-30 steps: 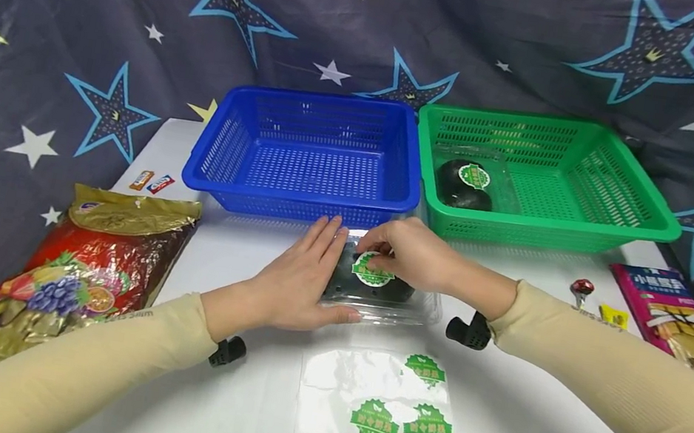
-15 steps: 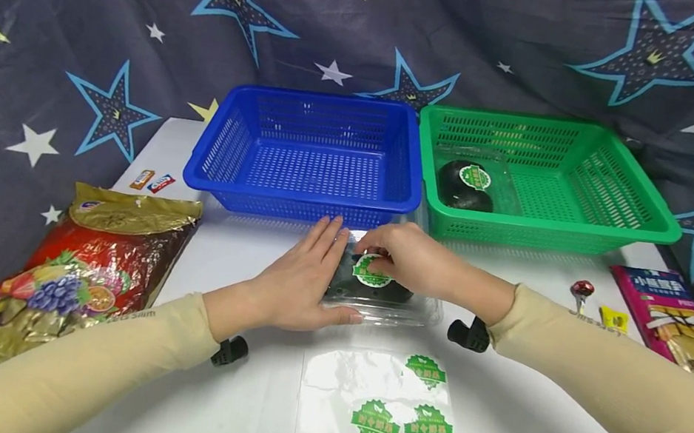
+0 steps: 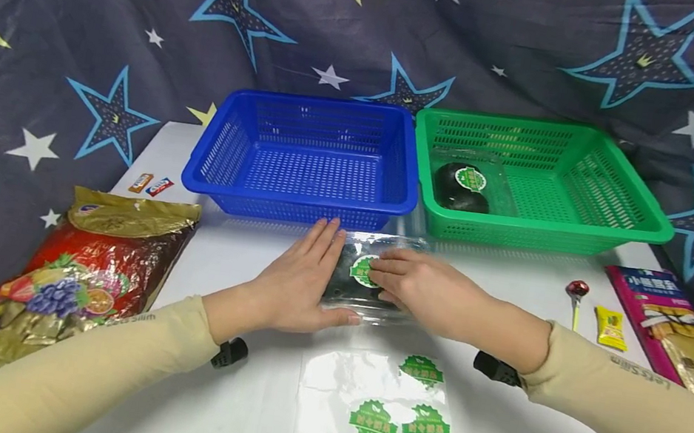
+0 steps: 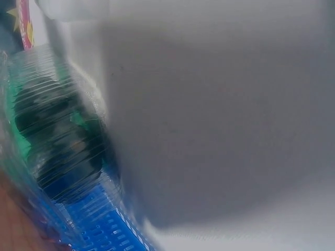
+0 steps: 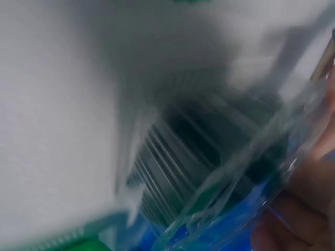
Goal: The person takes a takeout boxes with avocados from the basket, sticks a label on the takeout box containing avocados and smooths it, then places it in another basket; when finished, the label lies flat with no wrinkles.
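A clear plastic clamshell box (image 3: 381, 314) with dark, round, fruit-like things inside lies on the table in front of the blue basket. On its lid is a round green-and-white sticker (image 3: 362, 270). My left hand (image 3: 297, 280) rests flat along the box's left side, fingers straight and thumb at the near edge. My right hand (image 3: 426, 292) lies over the box's right part, its fingertips touching the sticker. Both wrist views show the box's ribbed wall (image 4: 57, 130) close up and blurred. Part of the right hand's fingers (image 5: 277, 230) shows beside the box in the right wrist view.
A blue basket (image 3: 295, 200) and a green basket (image 3: 539, 234) stand behind; the green one holds a similar stickered box (image 3: 493, 186). A sticker sheet (image 3: 340, 395) lies in front. A candy bag (image 3: 90, 268) is left; a lollipop (image 3: 577, 288), yellow sweet (image 3: 610, 328) and pink packet (image 3: 675, 318) are right.
My right hand has gone from bent fingers at the sticker to straighter fingers laid across it, and its wrist has shifted right and nearer. The left hand stays put.
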`<move>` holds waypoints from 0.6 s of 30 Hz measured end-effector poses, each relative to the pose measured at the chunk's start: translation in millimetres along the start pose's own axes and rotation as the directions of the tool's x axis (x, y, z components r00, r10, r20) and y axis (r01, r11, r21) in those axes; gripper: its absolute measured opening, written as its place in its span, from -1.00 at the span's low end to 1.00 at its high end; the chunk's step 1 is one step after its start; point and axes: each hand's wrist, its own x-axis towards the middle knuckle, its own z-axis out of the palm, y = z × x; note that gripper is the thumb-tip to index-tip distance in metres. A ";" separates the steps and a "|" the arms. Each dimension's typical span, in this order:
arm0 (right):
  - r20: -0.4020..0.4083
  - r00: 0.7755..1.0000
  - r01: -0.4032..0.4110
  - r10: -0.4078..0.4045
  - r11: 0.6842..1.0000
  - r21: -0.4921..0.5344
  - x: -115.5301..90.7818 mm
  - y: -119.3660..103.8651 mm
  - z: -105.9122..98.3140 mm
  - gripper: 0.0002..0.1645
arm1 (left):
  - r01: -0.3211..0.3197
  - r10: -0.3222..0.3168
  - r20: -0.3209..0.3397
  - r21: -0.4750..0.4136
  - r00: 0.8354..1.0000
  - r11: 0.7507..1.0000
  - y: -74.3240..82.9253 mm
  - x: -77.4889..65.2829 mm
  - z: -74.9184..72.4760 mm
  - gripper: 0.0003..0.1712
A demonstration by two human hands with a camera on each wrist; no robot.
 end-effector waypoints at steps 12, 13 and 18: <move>0.137 0.990 -0.039 0.014 0.982 0.183 -1.2 -18.8 4.2 -0.28 | -0.029 0.029 -0.001 0.009 1.000 1.000 -1.6 -2.3 1.6 0.31; 0.149 0.989 -0.043 0.016 0.983 0.180 0.8 -19.4 4.1 -0.26 | -0.033 0.033 0.005 0.020 0.999 0.999 -1.7 -2.1 1.6 0.31; 0.193 0.979 -0.094 0.067 0.986 0.135 6.9 -20.1 3.3 -0.18 | -0.036 0.036 0.014 0.049 0.999 0.998 -1.0 -0.8 1.0 0.29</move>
